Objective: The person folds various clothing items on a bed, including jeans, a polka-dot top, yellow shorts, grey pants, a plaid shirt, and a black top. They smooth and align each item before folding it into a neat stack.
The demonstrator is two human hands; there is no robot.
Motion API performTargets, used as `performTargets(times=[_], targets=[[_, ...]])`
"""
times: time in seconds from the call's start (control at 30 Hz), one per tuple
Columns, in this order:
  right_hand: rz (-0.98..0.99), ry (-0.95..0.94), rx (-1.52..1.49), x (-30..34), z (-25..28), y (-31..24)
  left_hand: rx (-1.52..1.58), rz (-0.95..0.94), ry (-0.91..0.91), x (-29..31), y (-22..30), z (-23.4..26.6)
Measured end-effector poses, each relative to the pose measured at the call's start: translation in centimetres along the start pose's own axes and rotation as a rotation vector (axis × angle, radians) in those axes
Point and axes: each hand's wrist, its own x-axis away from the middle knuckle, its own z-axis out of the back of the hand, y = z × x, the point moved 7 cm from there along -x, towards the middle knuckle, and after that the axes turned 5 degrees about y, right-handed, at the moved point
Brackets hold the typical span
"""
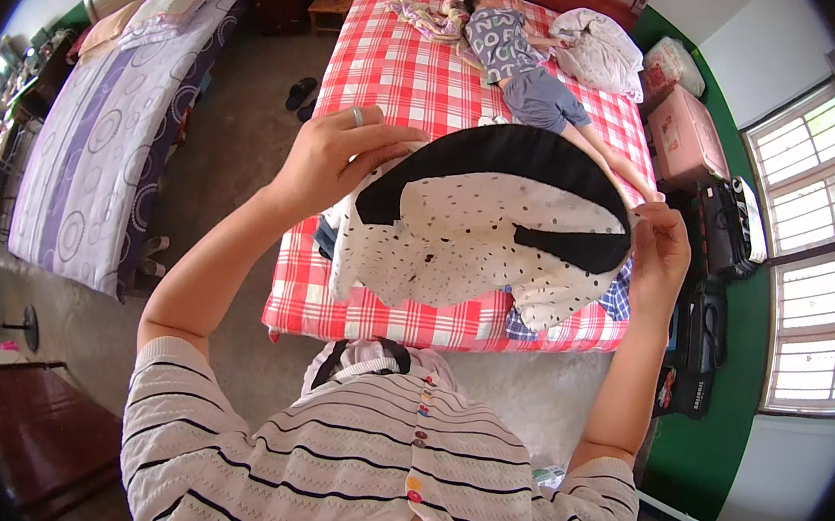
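A white garment with small black dots [457, 269] and a wide black band [509, 149] hangs stretched between my hands above the near part of the bed. My left hand [332, 160] pinches its upper left edge between thumb and fingers; a ring shows on one finger. At the right edge, beside the end of the black band, my right hand [658, 252] grips the cloth with bent fingers. The band arches along the top, and the dotted fabric droops below in loose folds. Blue checked cloth [522, 323] partly shows on the bed beneath it.
A person [513, 54] lies on the red-and-white checked bed [386, 67], near a bunched white quilt [598, 52]. To the left stands a second bed with a purple-and-white cover [113, 131]. A pink case [689, 136] and black bags [722, 225] line the right wall.
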Motion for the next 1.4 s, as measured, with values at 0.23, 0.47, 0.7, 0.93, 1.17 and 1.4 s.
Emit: performTargets(times=[0.23,0.47,0.7,0.93,1.17,1.4], targets=[[-0.052,-0.069,0.261,-1.1,-0.3,1.3,0.050,0.015,-0.066,-1.3,0.4,0.5],[-0.060,-0.208,0.242,-0.3,-0.7,0.5,0.053,-0.111,-0.056,-2.6,1.6,2.1],[0.080,-0.198,0.167,-0.6,-1.1,0.0,-0.066,-0.134,-0.008,-3.1,0.9,1.4],[0.141,-0.188,0.464,-1.7,-3.4,-1.2,0.197,0.109,-0.008,-3.4,-1.6,1.5],[0.331,-0.061,0.505,-2.3,-3.6,-1.3,0.039,0.066,-0.144,-3.0,-2.5,0.0],[0.310,-0.423,0.012,1.0,-6.9,-4.7,0.499,0.223,0.206,-2.0,-5.0,-0.3]])
